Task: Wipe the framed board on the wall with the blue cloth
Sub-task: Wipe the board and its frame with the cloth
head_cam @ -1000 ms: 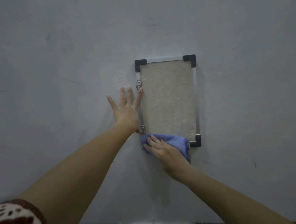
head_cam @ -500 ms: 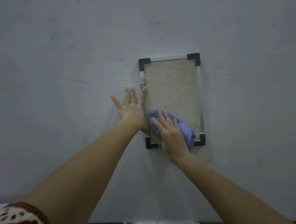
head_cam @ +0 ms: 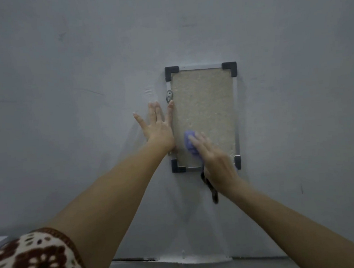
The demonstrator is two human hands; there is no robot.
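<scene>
Now the right hand (head_cam: 213,158), fingers flat, presses the cloth (head_cam: 190,145) low on the tall board (head_cam: 207,102), most of it lying above.

The framed board (head_cam: 203,102) hangs on the wall (head_cam: 63,79), just right of the picture's centre. The left hand (head_cam: 159,126) lies flat on the wall, touching the board's left edge. The right hand (head_cam: 215,158) presses the cloth (head_cam: 190,145) on the board's lower part. A sleeve (head_cam: 34,263) sits at lower left.

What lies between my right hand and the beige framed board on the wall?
The crumpled blue cloth, pressed under the fingers of the right hand against the lower part of the beige framed board, as the head view shows.
</scene>
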